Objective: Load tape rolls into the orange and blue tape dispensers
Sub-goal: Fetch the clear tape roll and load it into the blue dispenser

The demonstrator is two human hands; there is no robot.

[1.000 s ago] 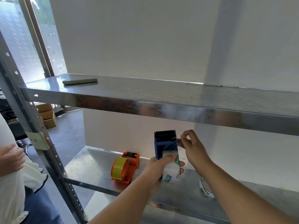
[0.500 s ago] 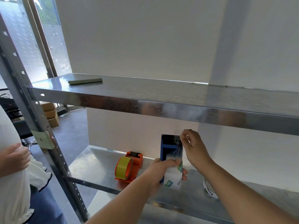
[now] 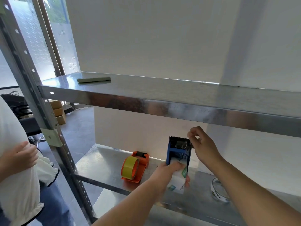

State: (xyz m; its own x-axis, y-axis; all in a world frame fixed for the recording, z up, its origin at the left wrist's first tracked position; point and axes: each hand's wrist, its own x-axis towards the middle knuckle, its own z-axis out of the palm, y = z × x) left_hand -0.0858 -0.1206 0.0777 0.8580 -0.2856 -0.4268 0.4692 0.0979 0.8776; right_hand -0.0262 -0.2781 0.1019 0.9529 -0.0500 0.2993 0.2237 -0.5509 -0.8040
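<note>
The blue tape dispenser (image 3: 176, 150) stands upright over the lower metal shelf (image 3: 104, 162), serrated blade on top. My left hand (image 3: 169, 172) grips its lower part together with the clear tape roll (image 3: 178, 183), whose white core shows green marks. My right hand (image 3: 202, 145) pinches the clear tape end at the dispenser's upper right, near the blade. To the left, the orange dispenser (image 3: 138, 167) lies on the shelf with a yellow tape roll (image 3: 129, 167) in it.
An almost empty tape ring (image 3: 219, 192) lies on the shelf at the right. The upper shelf (image 3: 162, 101) juts out close above my hands and bears a flat grey-green bar (image 3: 94, 79). Another person (image 3: 17, 160) stands left of the upright post (image 3: 40, 105).
My right hand has drawn the clear tape end up along the dispenser toward the blade. The camera view has shifted slightly left; the left hand keeps its hold.
</note>
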